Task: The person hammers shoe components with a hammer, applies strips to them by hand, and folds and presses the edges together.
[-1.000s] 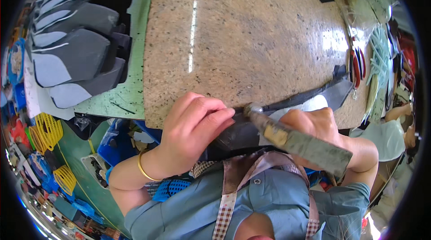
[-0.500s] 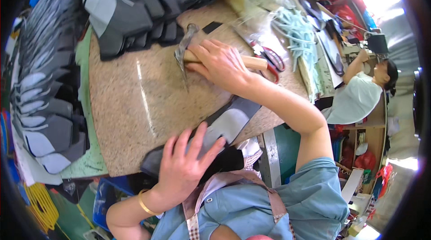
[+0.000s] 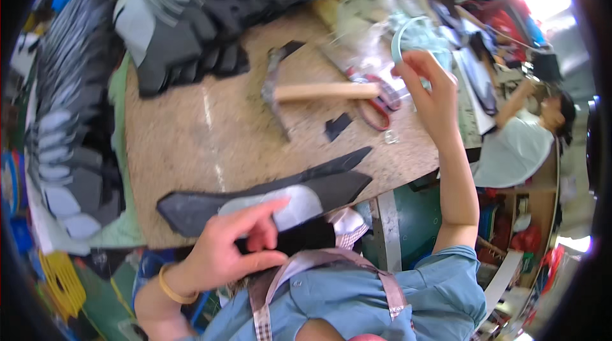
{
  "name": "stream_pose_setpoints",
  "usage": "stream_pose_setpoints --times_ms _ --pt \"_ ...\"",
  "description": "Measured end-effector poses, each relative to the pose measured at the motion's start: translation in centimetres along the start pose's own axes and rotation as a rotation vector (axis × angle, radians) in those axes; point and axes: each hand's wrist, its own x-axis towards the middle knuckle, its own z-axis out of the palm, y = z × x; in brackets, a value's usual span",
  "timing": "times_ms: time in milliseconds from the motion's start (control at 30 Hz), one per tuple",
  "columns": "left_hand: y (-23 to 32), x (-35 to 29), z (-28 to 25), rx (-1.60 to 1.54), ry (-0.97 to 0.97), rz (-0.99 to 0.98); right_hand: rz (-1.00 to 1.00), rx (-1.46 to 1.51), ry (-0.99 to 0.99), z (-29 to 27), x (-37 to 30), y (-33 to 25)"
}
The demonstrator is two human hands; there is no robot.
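Observation:
My right hand (image 3: pixel 433 95) is raised at the right of the table, its thumb and forefinger pinching a curved pale blue strip (image 3: pixel 398 40). More such strips (image 3: pixel 440 44) lie just behind it. Near the front edge, my left hand (image 3: pixel 239 242) is open, with thumb and forefinger apart and nothing between them. It hovers over or beside a flat black and grey cut piece (image 3: pixel 341 185) with a lighter grey patch; whether it touches is unclear. A hammer (image 3: pixel 325 91) with a wooden handle lies mid-table.
Red-handled scissors (image 3: pixel 377 114) lie by the hammer's handle end, near a small black scrap (image 3: pixel 338 125). Stacks of dark grey pieces stand at the back (image 3: pixel 217 28) and left (image 3: pixel 76 162). Another person (image 3: pixel 519 146) sits at the far right.
My right hand has let go of the hammer, moved right and taken a pale blue strip. My left hand has drawn back toward me, off the cut piece's lighter patch.

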Motion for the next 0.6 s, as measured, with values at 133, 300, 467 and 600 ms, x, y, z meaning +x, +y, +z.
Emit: stream_pose_setpoints --times_ms 133,300,467,600 --pt "-1.6 2.1 2.3 -1.037 0.067 -0.034 0.009 0.481 -0.834 1.7 -4.9 -10.2" --pt "-2.1 -0.6 0.7 -0.075 0.401 0.073 0.523 0.677 -0.727 4.1 -9.3 -8.8" --pt "-2.6 -0.7 0.2 0.375 0.574 0.174 0.045 0.377 -0.578 6.0 -9.1 -8.5" --pt "-2.7 -0.5 -0.6 0.492 0.597 0.139 0.027 0.297 -0.554 7.0 -9.2 -8.4"
